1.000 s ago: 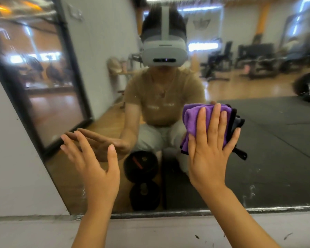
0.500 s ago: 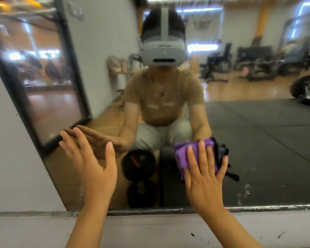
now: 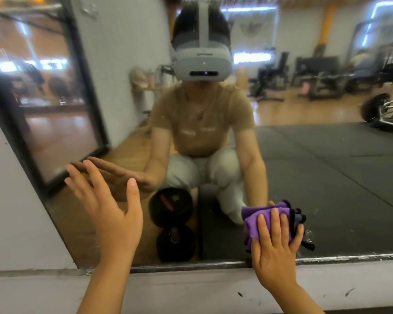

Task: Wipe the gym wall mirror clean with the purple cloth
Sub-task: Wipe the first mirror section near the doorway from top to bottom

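While the right hand (image 3: 276, 248) presses the purple cloth (image 3: 264, 220) flat against the mirror (image 3: 327, 177) with straight fingers, low and just above the bottom frame (image 3: 191, 266), the left hand (image 3: 114, 214) is spread open with fingertips at the glass near the slanted left edge. Below the frame runs a pale ledge (image 3: 191, 291) flecked with dark specks; a white wall (image 3: 11, 211) lies left, and open glass extends above and right of the cloth.

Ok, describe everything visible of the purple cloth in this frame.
The purple cloth looks like soft microfibre, bunched into a folded wad with a dark layer or edging showing at its right side. The right hand presses it flat against the mirror with straight fingers, low down, just above the bottom frame.
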Action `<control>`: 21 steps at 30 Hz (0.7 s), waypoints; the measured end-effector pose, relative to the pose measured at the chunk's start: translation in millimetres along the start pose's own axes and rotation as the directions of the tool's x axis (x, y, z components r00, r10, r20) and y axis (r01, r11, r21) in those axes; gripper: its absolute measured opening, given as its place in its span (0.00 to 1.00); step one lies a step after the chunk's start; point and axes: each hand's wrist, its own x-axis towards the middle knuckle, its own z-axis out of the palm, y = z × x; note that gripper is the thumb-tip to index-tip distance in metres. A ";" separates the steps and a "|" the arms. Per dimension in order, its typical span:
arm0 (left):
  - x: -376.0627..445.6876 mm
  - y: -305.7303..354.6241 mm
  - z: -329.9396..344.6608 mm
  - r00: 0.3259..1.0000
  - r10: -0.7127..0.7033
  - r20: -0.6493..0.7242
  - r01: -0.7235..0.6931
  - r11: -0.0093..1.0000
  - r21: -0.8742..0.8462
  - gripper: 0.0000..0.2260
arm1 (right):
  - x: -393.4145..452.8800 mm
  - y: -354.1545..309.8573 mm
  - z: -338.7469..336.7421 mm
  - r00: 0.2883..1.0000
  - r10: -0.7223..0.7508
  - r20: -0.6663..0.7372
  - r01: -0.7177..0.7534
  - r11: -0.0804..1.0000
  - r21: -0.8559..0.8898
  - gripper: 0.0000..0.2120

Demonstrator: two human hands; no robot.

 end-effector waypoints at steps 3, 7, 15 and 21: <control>0.4 0.4 -0.3 1.000 -0.003 0.002 0.003 1.000 -0.004 0.37 | 2.7 -5.4 -1.3 0.998 0.060 0.020 -0.060 0.998 0.022 0.26; -0.7 -1.9 1.5 1.000 0.012 -0.013 -0.012 1.000 0.001 0.37 | 65.4 -20.9 -23.6 0.984 0.124 -0.124 -0.114 0.990 0.089 0.27; -0.8 -4.4 1.4 0.999 0.031 -0.020 -0.031 0.999 0.006 0.36 | 116.0 -17.6 -42.6 0.970 0.066 -0.233 -0.049 0.996 0.078 0.27; -3.1 -6.7 2.1 0.998 0.064 -0.014 -0.064 0.998 0.009 0.35 | 9.4 11.7 -1.3 0.997 -0.013 -0.072 0.015 0.999 0.036 0.26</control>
